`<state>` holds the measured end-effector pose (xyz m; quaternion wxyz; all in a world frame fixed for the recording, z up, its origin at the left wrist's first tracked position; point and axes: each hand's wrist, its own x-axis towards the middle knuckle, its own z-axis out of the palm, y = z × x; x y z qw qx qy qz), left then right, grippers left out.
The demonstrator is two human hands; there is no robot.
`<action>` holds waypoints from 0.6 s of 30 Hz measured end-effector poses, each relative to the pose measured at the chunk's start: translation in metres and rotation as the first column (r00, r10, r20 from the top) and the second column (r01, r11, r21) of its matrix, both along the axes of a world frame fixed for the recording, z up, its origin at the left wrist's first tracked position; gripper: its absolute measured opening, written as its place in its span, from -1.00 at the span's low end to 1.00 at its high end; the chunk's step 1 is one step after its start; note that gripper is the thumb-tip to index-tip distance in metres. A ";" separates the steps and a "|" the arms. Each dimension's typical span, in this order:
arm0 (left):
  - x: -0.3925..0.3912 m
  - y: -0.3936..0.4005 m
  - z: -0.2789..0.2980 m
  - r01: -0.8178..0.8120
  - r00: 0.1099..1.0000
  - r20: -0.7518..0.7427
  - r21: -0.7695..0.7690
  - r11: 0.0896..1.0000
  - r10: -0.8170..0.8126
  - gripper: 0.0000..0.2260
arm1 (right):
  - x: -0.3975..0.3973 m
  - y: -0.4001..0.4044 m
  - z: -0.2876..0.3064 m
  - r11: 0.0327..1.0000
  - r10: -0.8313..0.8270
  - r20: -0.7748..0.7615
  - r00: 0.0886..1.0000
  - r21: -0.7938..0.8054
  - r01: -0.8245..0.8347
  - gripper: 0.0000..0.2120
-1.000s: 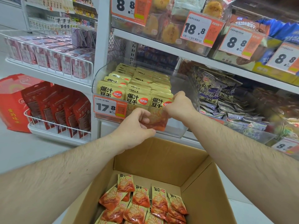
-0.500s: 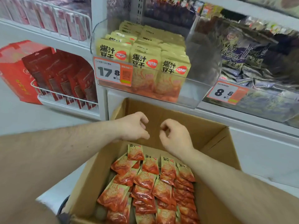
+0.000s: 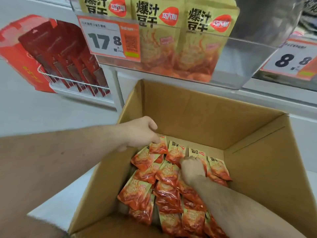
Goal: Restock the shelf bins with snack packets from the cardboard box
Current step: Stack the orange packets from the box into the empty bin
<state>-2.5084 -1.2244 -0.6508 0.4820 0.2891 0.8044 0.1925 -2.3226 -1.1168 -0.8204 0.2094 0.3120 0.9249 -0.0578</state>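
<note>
An open cardboard box stands below the shelf, holding several orange-red snack packets in rows. My left hand reaches in over the box's left wall. Its fingertips touch the top edge of a loose packet at the far left, with the thumb held apart. My right hand is deeper in the box, fingers curled down over a packet in the back row. Above, a clear plastic shelf bin holds upright yellow packets of the same snack.
A 17.8 price tag hangs on the bin's front left, an 8.8 tag on the neighbouring bin to the right. A white wire basket with red packs sits at the left. The floor is pale.
Both hands left the shelf bin and dropped into the box. My view tilted down. The left hand now touches a packet and the right hand has curled onto one.
</note>
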 end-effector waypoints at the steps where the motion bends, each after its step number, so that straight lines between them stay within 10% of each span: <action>1: 0.000 0.001 -0.002 -0.010 1.000 0.022 -0.008 1.000 0.010 -0.62 | 0.002 0.000 -0.004 1.000 0.003 -0.028 1.000 0.023 -0.003 -0.68; 7: 0.009 0.008 0.003 -0.053 0.994 0.093 -0.020 0.998 0.055 -0.79 | 0.018 0.020 -0.001 0.976 -0.211 -0.187 0.959 0.015 0.217 -0.75; 13: 0.034 0.018 0.015 0.008 0.996 0.090 0.028 1.000 -0.011 -0.90 | 0.061 0.042 -0.001 0.700 -0.707 0.095 0.701 -0.044 0.712 -0.54; 18: 0.037 0.016 0.015 -0.019 0.990 0.137 -0.013 1.000 0.021 -0.89 | 0.070 0.042 -0.002 0.738 -0.674 0.055 0.736 0.002 0.675 -0.87</action>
